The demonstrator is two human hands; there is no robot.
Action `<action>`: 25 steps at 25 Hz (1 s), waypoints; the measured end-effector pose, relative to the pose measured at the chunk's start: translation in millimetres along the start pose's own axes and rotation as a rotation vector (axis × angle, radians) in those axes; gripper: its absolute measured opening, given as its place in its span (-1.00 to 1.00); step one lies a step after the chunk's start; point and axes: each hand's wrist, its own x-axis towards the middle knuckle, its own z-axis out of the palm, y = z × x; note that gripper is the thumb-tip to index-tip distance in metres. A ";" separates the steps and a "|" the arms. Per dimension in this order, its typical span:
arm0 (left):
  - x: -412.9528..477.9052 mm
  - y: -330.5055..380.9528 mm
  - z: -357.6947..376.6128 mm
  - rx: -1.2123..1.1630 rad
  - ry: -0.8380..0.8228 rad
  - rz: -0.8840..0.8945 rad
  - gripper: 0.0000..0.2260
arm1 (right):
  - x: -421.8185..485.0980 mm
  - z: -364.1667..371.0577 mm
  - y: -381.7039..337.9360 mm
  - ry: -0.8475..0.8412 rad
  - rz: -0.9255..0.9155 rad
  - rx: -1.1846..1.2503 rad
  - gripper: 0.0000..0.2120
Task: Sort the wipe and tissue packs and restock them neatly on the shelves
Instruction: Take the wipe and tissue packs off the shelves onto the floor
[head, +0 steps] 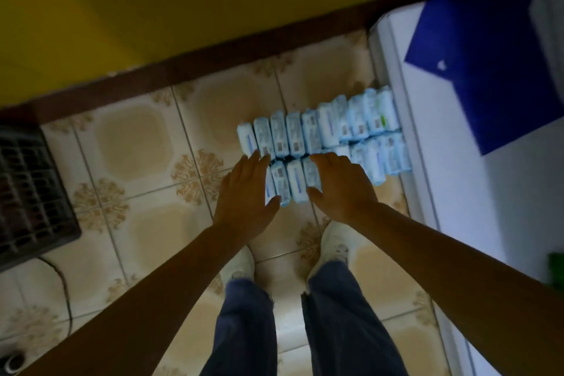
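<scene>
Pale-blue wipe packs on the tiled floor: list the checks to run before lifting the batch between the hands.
1. Left hand open at the batch's left side: ok.
2. Right hand open at its right side: ok.
3. Near row of pale-blue plastic wipe packs upright, side by side between the hands: ok.
4. Far row of matching packs standing in line: ok.
5. Firm squeeze on the batch: cannot tell.
6. White shoes apart from the packs: ok.
</scene>
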 end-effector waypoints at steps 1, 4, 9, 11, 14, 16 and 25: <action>-9.6 19.6 -30.8 0.069 0.070 0.077 -0.29 | -9.0 -32.6 -5.8 0.037 -0.028 -0.042 -0.43; -51.8 95.8 -136.0 0.178 0.316 0.321 -0.21 | -54.0 -138.4 -32.6 0.227 -0.040 -0.026 -0.40; -155.5 227.9 -281.5 0.425 0.667 0.764 -0.17 | -200.3 -304.9 -71.9 0.804 0.033 -0.003 -0.37; -197.1 275.2 -315.4 0.417 0.711 0.891 -0.17 | -278.7 -347.3 -73.1 0.970 0.137 -0.051 -0.37; -257.8 360.6 -344.2 0.435 0.760 1.069 -0.14 | -394.4 -381.6 -61.5 1.131 0.306 -0.125 -0.39; -298.0 420.6 -349.4 0.429 0.765 1.210 -0.14 | -463.6 -397.5 -47.8 1.201 0.402 -0.177 -0.40; -515.4 612.1 -240.7 0.173 0.659 1.739 -0.16 | -782.5 -366.8 1.9 1.480 0.833 -0.318 -0.44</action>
